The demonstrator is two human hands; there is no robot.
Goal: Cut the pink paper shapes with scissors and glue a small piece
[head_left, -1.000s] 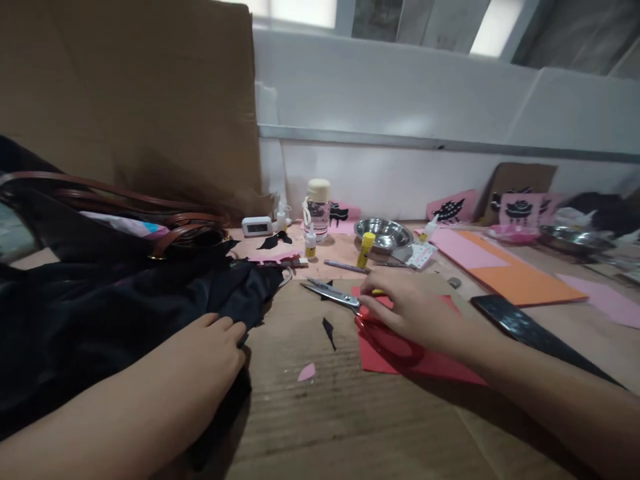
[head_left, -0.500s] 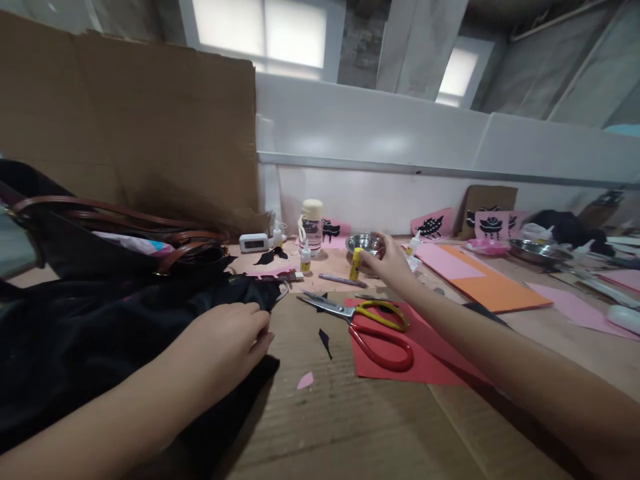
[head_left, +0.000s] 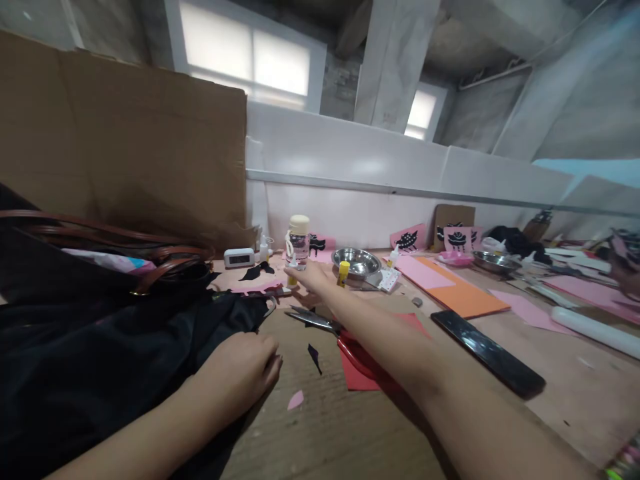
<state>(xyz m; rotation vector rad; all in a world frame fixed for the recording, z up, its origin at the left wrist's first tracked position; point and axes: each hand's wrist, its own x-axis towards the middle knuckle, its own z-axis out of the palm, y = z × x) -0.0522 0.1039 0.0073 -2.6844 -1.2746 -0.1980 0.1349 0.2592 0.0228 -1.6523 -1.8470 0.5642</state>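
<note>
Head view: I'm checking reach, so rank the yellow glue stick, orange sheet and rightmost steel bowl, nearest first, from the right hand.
1. Yellow glue stick: just right of the right hand.
2. Orange sheet: farther right.
3. Rightmost steel bowl: beyond the orange sheet.

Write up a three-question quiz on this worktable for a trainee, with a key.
1. Which is nearer the small bottle in front of the flask: the left hand or the right hand?
2. True or false: the black phone lies on top of the red paper.
3. The scissors have a handle of which colour showing? A blue, B red, C green.
Key: 1 right hand; 2 false; 3 B.
</note>
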